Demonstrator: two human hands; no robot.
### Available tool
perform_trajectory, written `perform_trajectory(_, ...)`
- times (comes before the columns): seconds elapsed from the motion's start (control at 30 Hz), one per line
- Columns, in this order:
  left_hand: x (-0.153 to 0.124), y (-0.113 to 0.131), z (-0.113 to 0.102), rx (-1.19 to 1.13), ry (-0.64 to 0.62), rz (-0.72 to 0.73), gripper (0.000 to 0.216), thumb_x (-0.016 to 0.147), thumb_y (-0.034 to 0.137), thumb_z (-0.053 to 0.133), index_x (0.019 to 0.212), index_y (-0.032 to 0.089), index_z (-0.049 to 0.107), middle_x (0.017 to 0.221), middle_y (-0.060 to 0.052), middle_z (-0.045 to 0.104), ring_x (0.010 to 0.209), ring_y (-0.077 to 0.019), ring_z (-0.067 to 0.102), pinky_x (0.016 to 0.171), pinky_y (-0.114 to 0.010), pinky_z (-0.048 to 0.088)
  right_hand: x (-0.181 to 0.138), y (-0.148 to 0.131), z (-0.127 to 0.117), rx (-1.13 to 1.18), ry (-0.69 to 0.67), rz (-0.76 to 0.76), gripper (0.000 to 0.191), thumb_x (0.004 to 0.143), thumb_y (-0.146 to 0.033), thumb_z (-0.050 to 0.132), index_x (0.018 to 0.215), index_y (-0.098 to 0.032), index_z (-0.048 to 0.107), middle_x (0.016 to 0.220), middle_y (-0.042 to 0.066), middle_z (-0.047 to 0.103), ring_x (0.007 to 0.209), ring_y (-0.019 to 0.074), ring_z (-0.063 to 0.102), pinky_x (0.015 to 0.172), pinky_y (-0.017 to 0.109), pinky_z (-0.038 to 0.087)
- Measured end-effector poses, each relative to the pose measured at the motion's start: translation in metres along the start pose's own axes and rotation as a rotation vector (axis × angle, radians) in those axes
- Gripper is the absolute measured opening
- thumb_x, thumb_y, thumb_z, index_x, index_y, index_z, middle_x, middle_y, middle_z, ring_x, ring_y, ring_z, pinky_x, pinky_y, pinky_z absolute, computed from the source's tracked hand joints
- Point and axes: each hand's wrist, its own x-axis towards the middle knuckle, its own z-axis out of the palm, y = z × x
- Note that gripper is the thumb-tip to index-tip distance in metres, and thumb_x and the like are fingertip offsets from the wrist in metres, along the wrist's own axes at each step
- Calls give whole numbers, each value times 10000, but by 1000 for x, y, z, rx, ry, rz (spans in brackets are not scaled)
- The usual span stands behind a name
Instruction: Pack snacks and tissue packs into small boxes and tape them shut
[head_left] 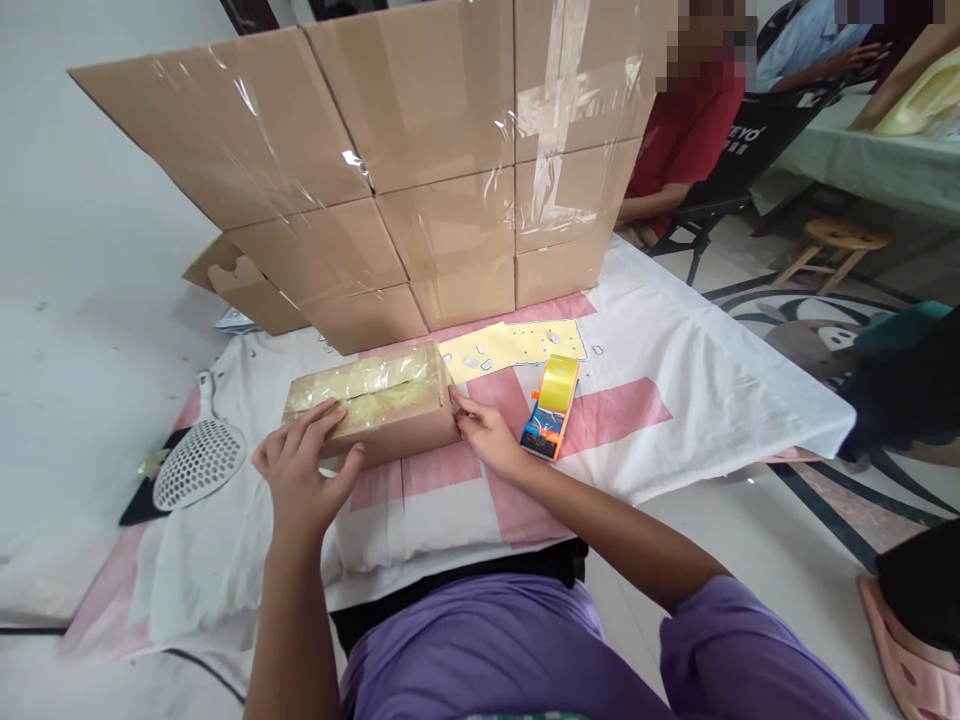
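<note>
A small cardboard box (375,405) lies on a white and pink cloth (675,400), its top covered in glossy clear tape. My left hand (304,470) rests on the box's near left corner, fingers spread flat over the top and the thumb against the front face. My right hand (484,432) presses its fingertips together against the box's right end. An orange and blue tape dispenser (553,410) with a yellowish roll stands just right of my right hand, untouched.
A wall of stacked taped cardboard boxes (420,170) rises behind. A yellow punched sheet (517,345) lies before it. A white perforated scoop (199,462) lies at the left. A person in red (686,140) sits at the back right, near a wooden stool (832,245).
</note>
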Motion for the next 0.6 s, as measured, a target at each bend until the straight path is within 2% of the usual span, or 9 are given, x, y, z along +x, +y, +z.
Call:
perform_trajectory(0.17, -1, -1, -1, -12, 8, 21, 350, 900, 367, 635, 1238, 280, 604, 1383, -93, 637, 1220, -355, 547, 1047, -561, 306, 3, -4, -10, -124, -60, -57, 648, 781, -152, 545, 1419, -241, 609, 800, -18, 564, 734, 152, 503, 743, 293, 456)
perform_trajectory(0.3, -3, -6, 3, -59, 53, 53, 366, 893, 343, 657, 1249, 280, 603, 1507, -121, 500, 1367, -363, 441, 1121, -570, 312, -1, 1, -12, -252, -34, -173, 633, 770, -112, 560, 1386, -235, 639, 874, 3, 540, 780, 156, 517, 735, 288, 457)
perform_trajectory(0.43, -2, -12, 11, -135, 135, 106, 381, 874, 363, 668, 1234, 249, 618, 1416, -137, 578, 1293, -362, 510, 1116, -570, 342, -7, 12, -8, -318, -68, -247, 652, 791, -107, 588, 1427, -250, 600, 935, 19, 520, 813, 158, 523, 741, 286, 491)
perform_trajectory(0.53, -1, -15, 13, -148, 148, 106, 376, 868, 367, 669, 1221, 242, 629, 1372, -136, 616, 1255, -361, 537, 1093, -562, 364, -7, 19, -6, -291, -96, -260, 714, 788, -100, 591, 1481, -264, 544, 967, 26, 525, 814, 155, 537, 748, 294, 507)
perform_trajectory(0.6, 0, -17, 12, -148, 155, 104, 372, 867, 366, 671, 1215, 240, 635, 1360, -138, 624, 1237, -360, 551, 1083, -558, 370, -4, 20, -7, -266, -87, -243, 676, 792, -130, 607, 1453, -266, 579, 965, 25, 549, 812, 157, 547, 754, 302, 511)
